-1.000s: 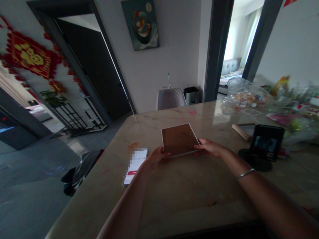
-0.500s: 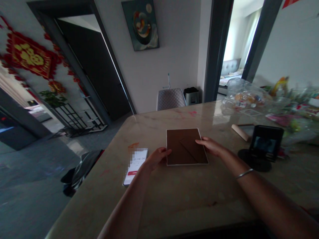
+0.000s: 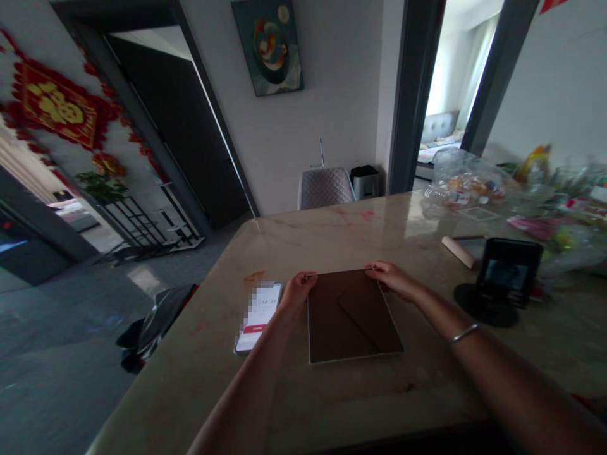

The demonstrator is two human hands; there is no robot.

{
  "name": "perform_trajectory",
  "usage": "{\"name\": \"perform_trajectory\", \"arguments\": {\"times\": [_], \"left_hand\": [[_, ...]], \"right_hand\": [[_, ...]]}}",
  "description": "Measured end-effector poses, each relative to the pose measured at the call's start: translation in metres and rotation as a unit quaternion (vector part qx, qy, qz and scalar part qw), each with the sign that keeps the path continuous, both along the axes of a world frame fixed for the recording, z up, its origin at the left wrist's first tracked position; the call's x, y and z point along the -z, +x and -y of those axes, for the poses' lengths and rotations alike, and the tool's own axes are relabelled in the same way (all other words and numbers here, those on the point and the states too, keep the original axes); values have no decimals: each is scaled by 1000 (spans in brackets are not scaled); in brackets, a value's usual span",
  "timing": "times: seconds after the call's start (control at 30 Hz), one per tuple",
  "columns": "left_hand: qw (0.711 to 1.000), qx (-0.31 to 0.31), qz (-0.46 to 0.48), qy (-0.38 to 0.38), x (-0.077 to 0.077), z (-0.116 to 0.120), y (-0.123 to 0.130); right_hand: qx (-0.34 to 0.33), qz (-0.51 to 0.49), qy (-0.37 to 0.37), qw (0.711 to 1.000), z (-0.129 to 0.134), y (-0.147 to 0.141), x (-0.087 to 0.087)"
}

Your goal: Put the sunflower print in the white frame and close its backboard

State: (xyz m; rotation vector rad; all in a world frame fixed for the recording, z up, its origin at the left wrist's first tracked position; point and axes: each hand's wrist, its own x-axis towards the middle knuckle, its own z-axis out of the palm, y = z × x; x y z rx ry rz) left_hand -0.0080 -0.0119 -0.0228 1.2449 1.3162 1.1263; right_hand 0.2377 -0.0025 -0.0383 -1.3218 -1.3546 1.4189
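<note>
A picture frame (image 3: 351, 322) with a brown back, thin white edges and a slanting stand strip is held back side up over the table. My left hand (image 3: 300, 291) pinches its far left corner between thumb and fingers. At the far right corner, my right hand (image 3: 389, 279) grips the edge in the same way, fingertips partly hidden. The frame's near edge tips toward me; whether it touches the table I cannot tell. Just left of my left hand lies a smartphone (image 3: 260, 319) with a lit white screen.
The marble-look table (image 3: 294, 404) has its left edge beside the floor. To the right stand a black device on a round stand (image 3: 509, 268) and a pale roll (image 3: 459, 253). Plastic bags (image 3: 469, 180) pile up at the far right. A quilted chair (image 3: 326, 188) is behind the table.
Both hands have shifted from the picture frame's sides to its far corners. The frame has come nearer to me and looks larger, its far edge lower in view.
</note>
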Motion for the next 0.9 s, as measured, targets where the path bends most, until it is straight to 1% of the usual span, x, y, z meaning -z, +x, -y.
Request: {"name": "perform_trajectory", "arguments": {"times": [0.1,0.17,0.27,0.33,0.4,0.47,0.6,0.7,0.77,0.83,0.9], "left_hand": [[1000,8,-3,-21,-3,2,-1],[1000,3,-23,-15,-5,3,0],[994,15,-108,26,-4,4,7],[979,47,-188,58,-3,5,14],[968,84,-230,63,-1,7,21],[962,99,-249,56,-1,8,27],[955,102,-275,37,-2,10,29],[956,96,-275,33,-4,9,28],[962,86,-256,40,-6,7,27],[977,62,-202,41,-9,6,25],[991,47,-124,23,-12,8,22]], "right_hand": [[7,14,8,1000,1,2,-1],[6,35,31,999,3,1,-5],[-16,87,118,989,5,-3,-10],[-43,126,180,975,6,-10,-10],[-62,163,213,961,8,-17,-8],[-69,193,223,953,10,-22,-6],[-86,229,219,945,15,-26,-9],[-88,240,218,942,17,-27,-13],[-80,229,219,945,16,-26,-15],[-66,218,213,950,13,-23,-14],[-36,215,208,953,8,-17,-12]]}}
